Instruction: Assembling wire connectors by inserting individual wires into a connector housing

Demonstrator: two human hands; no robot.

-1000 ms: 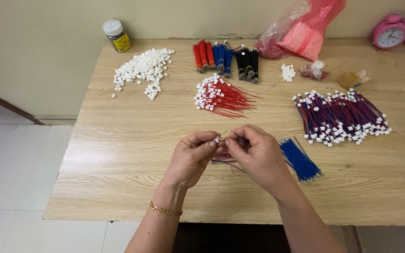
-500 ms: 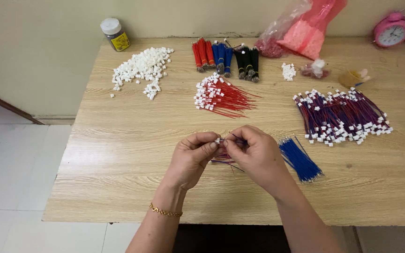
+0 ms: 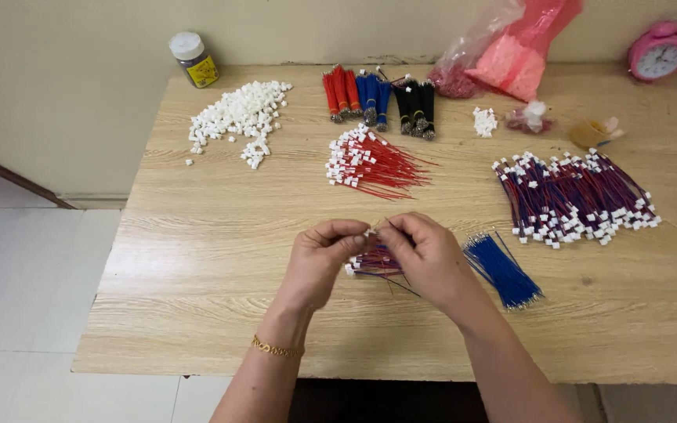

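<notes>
— So, what have we got at the hands?

— We see the left hand (image 3: 321,258) and right hand (image 3: 425,254) meeting at the fingertips over the table (image 3: 197,266), both pinched on a tiny white connector (image 3: 368,233) between them. Whether a wire is already seated in it, we cannot tell.

— And just under them?

— We make out a small bunch of red and blue wires (image 3: 374,265) lying on the wood below the fingers, partly hidden by the right hand. A gold bracelet (image 3: 276,348) sits on the left wrist.

— Moving outward?

— Just right of the right hand we find a bundle of bare blue wires (image 3: 503,270). Farther right lies a big heap of finished pairs (image 3: 573,205), red and blue with white ends. Ahead of the hands there is a fan of red wires (image 3: 374,163) with connectors on one end.

— And the far edge?

— We count a loose pile of white housings (image 3: 237,119) at the left, tied bundles (image 3: 378,98) in red, blue and black in the middle, a pink bag (image 3: 523,51) beyond, and a pink clock (image 3: 658,53) in the corner. A jar (image 3: 193,59) stands off the table's left corner.
</notes>
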